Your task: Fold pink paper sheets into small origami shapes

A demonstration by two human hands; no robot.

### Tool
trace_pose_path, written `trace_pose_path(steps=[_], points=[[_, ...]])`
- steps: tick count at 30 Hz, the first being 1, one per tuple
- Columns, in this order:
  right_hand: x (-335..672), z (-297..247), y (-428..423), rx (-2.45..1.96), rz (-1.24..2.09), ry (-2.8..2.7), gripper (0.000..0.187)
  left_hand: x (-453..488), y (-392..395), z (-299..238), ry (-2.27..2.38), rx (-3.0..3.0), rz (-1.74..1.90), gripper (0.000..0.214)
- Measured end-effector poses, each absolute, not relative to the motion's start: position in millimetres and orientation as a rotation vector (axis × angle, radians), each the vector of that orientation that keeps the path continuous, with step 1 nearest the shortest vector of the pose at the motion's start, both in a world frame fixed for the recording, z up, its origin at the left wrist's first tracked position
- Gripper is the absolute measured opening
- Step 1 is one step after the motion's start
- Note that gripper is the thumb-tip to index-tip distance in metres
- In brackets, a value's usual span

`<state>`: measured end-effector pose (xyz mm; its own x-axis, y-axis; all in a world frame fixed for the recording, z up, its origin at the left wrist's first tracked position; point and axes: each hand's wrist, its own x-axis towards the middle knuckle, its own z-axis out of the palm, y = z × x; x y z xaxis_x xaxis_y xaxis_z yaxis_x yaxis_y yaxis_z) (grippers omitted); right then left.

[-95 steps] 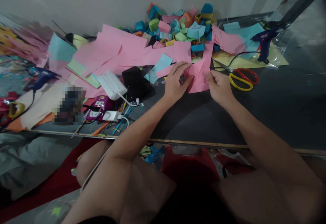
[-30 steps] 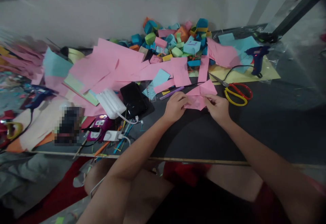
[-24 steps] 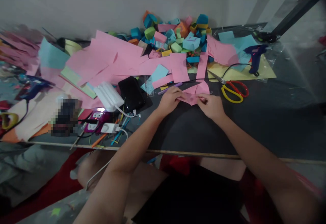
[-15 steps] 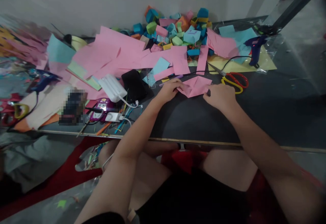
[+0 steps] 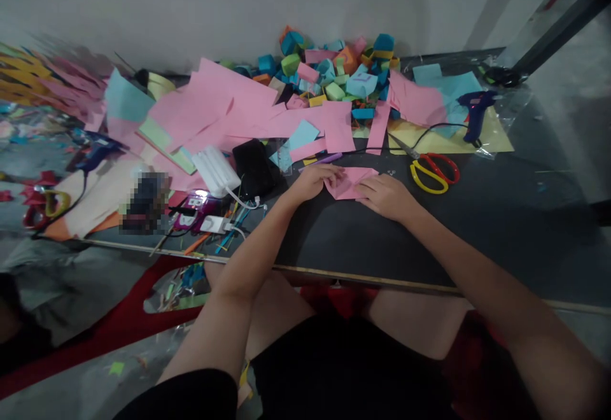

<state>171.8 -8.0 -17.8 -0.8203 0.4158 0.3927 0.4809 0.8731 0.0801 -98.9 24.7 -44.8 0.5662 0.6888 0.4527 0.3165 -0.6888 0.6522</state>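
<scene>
A small folded pink paper lies flat on the dark table in front of me. My left hand rests on its left edge, fingers bent and pressing down. My right hand lies over its lower right side, fingers stretched forward and pressed flat on the sheet. Both hands touch the same paper and pin it to the table.
Yellow and red scissors lie right of the hands. A blue glue gun stands on yellow paper behind them. Loose pink sheets, a pile of coloured paper boxes, a black phone and a white power bank crowd the left and back.
The pink paper, earlier held up and wider, has been folded smaller and laid flat. Both hands came down and closer together onto it.
</scene>
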Motion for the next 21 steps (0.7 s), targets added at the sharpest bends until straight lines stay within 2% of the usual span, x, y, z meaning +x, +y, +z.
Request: trace_pose_path(steps=[6,10,12,15,21], points=[[171,-16,-14,-0.764,-0.255,-2.738,0.031,-99,18,-43,1.060,2.376,0.909,0.038],[172,-20,-15,-0.955,-0.174,-2.707,0.046,-89,7,-28,1.325,2.642,0.754,0.022],[171,-21,-13,-0.993,-0.147,-2.709,0.046,-78,0,-23,1.405,2.694,0.694,0.018],[168,-18,-8,-0.999,-0.109,-2.739,0.037,-63,-7,-25,1.217,2.782,0.602,0.033],[182,-19,-2,-0.942,0.109,-2.648,0.035,-67,-1,-39,1.020,2.630,0.648,0.033]])
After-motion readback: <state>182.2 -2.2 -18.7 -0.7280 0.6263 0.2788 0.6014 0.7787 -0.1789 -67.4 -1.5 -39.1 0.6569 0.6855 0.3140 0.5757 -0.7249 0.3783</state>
